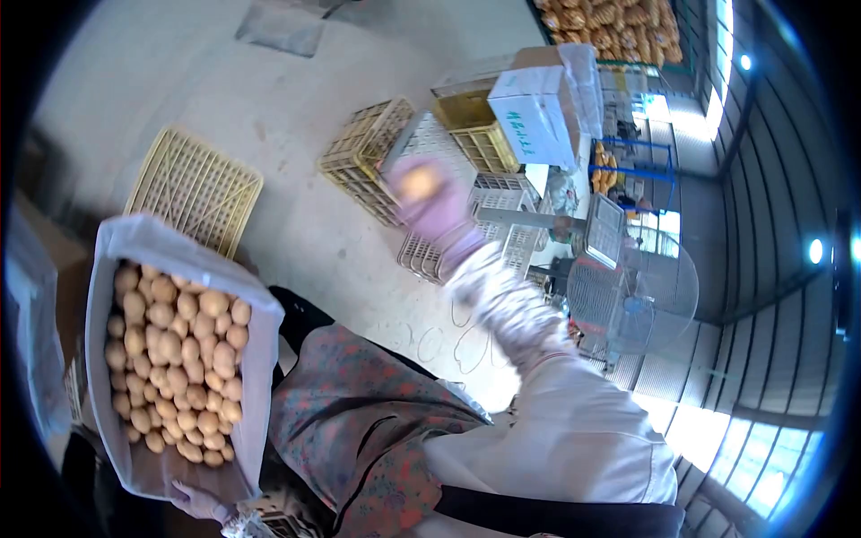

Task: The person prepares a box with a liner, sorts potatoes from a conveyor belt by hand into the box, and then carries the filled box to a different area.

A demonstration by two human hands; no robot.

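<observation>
My left hand (438,208), in a pinkish-purple glove and blurred by motion, is stretched out over the floor, away from my body. A tan potato (419,183) is held in its fingers. At the lower left stands an open box with a pale liner (184,238), filled with many small round potatoes (175,359). Also gloved, my right hand (199,502) lies against the lower edge of that liner with its fingers stretched out. No potato shows in it.
A yellow slatted crate (195,193) lies beyond the box. More crates (363,157) and a white carton (536,117) stand near my left hand. Farther off are a scale display (605,229), a fan (637,300) and sacks of produce (610,31). My patterned apron (359,403) adjoins the box.
</observation>
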